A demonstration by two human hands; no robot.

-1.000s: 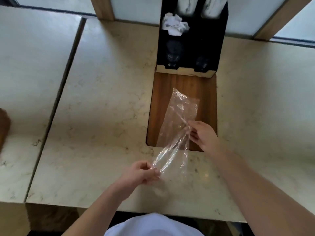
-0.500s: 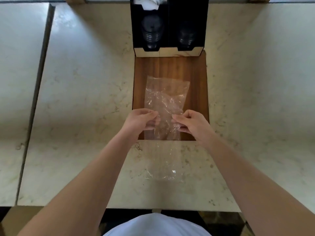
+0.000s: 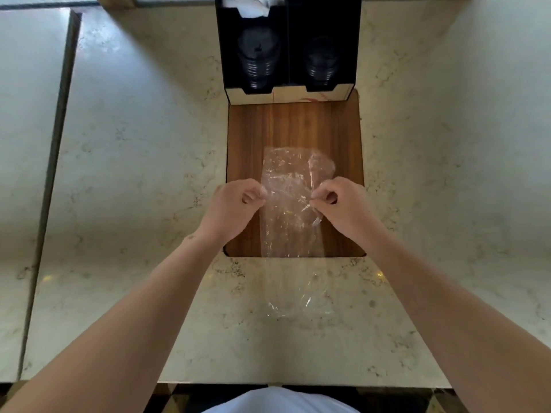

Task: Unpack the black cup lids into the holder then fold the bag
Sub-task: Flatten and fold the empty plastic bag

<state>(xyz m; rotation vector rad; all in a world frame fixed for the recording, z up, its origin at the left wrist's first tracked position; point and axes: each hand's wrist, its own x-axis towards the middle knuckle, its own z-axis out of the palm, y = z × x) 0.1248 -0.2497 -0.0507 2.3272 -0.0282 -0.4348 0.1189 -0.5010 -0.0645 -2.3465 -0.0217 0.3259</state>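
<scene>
- The clear plastic bag point(image 3: 290, 204) lies lengthwise toward the person, its far part on the wooden inset point(image 3: 247, 138) and its near end on the marble bench point(image 3: 134, 174).
- A second ago it was held slack and slanted between the hands; half a second ago it had been laid flat, and now its far end reaches less far up the wood, seemingly turned back toward the hands.
- The left hand point(image 3: 232, 208) has its fingers point(image 3: 257, 194) pinched closed on the bag's left edge, about midway along its length.
- The right hand point(image 3: 343, 204) mirrors it, fingertips closed on the right edge, where a small crease of film sticks out just beside them.
- Black cup lids point(image 3: 258, 59) sit stacked in the left slot of the black holder point(image 3: 287, 40) at the far end of the wood, with a second stack in the right slot; the bag looks empty.
- So the unpacking reads as done, and the shift from slack to flat to gathered suggests the first fold is under way.
- The film is transparent and glary, so I cannot tell for sure whether a fold line has already formed under the hands or the far end is merely rumpled.
- Crumpled white paper point(image 3: 250, 5) shows at the top of the holder's left slot.
</scene>
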